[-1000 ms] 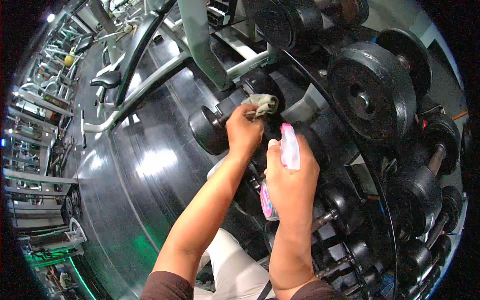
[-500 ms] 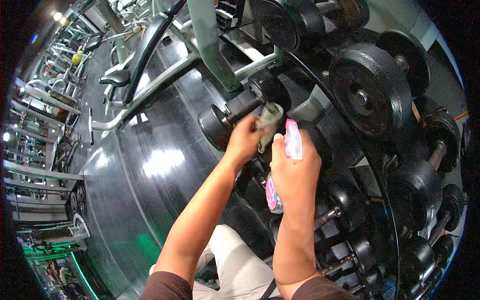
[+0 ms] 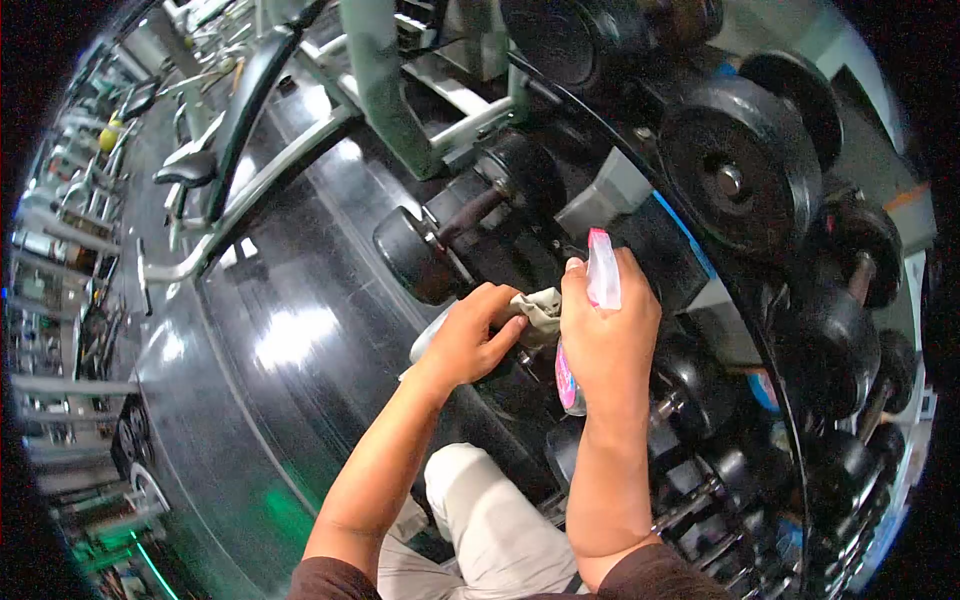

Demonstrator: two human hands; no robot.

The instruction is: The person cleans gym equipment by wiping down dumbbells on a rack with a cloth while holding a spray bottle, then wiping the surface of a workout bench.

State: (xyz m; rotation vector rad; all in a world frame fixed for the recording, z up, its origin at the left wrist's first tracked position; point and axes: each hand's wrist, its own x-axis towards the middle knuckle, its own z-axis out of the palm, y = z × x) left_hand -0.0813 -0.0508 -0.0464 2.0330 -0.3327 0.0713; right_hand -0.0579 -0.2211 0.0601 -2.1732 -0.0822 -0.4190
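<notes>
My left hand is closed on a crumpled pale olive cloth, its fingers bent over the cloth's near end. In my right hand is a spray bottle with a white and pink trigger head, the body with its pink label showing below the fist. The two hands are close together, the cloth lying between them. Just beyond the left hand rests a black dumbbell with a metal handle. Part of another dumbbell beneath the cloth and hands is hidden.
On my right, a rack carries several black dumbbells, the biggest a large round one. More dumbbells sit on the lower level. Ahead stands a bench machine with a pale frame. Shiny black flooring extends to the left.
My left hand has come down and nearer with the cloth, away from the upper dumbbell. My right hand still grips the spray bottle. The view has shifted slightly.
</notes>
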